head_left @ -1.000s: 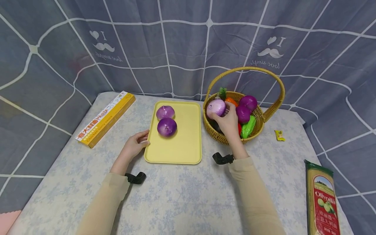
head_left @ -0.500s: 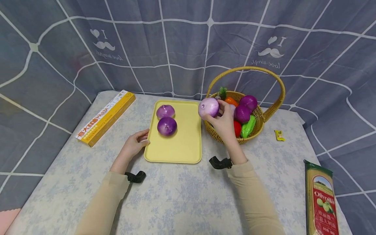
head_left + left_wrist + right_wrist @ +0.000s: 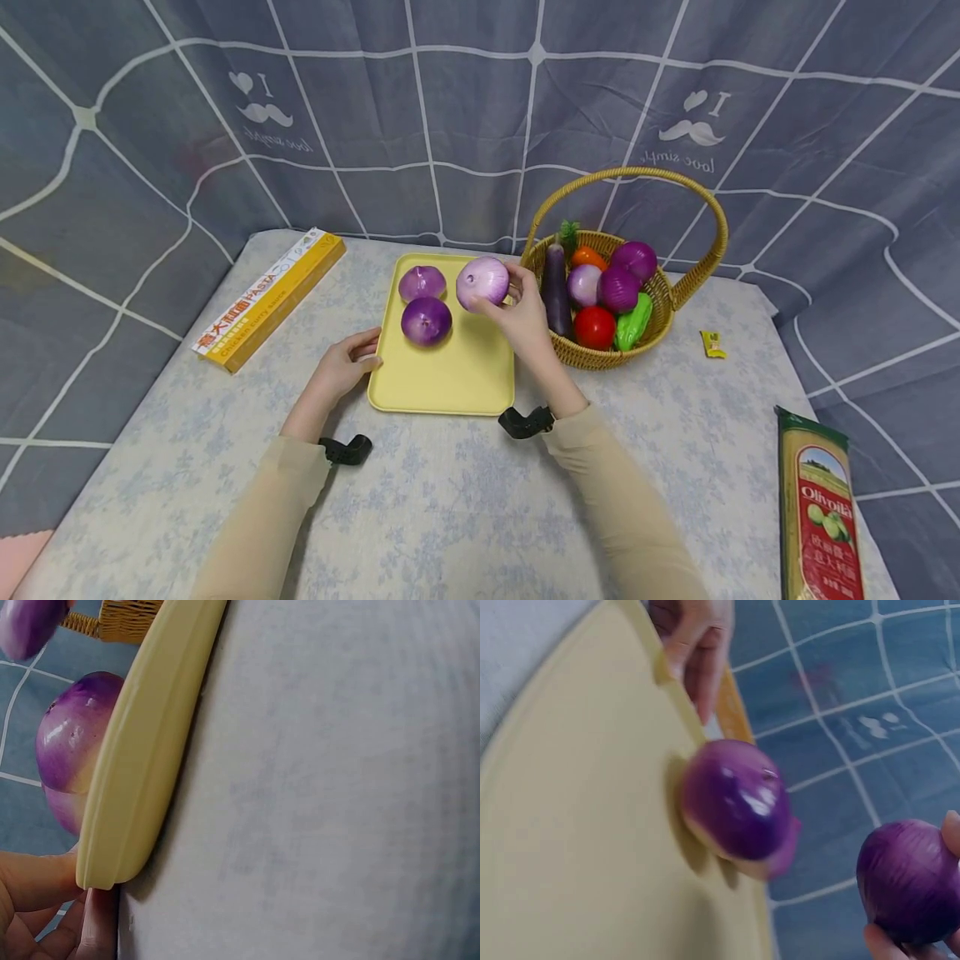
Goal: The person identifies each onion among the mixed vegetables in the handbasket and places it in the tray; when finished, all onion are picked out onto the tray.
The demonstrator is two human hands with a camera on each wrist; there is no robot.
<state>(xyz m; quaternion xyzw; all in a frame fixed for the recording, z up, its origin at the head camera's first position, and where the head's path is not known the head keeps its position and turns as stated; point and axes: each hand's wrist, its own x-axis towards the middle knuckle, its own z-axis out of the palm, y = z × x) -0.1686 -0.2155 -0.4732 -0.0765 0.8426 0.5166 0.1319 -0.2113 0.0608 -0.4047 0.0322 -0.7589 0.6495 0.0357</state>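
Note:
My right hand [image 3: 517, 312] holds a pale purple onion [image 3: 483, 283] [image 3: 907, 881] in the air over the far right part of the yellow tray [image 3: 465, 375] [image 3: 577, 847]. Two darker purple onions [image 3: 426, 321] [image 3: 422, 285] lie on the tray's far left; the near one [image 3: 735, 802] [image 3: 71, 761] shows in both wrist views. My left hand [image 3: 351, 362] [image 3: 45, 900] holds the tray's left edge [image 3: 142, 750], fingers curled at the rim.
A wicker basket [image 3: 675, 292] at the right holds an aubergine [image 3: 557, 287], a tomato [image 3: 595, 327], more onions and a green vegetable. A yellow pasta box [image 3: 270, 302] lies at the left, a pasta packet [image 3: 821, 508] at the front right, a small yellow sachet [image 3: 713, 345] beside the basket.
My right hand has carried the pale onion leftwards from the basket to over the tray. The left hand has stayed on the tray's edge.

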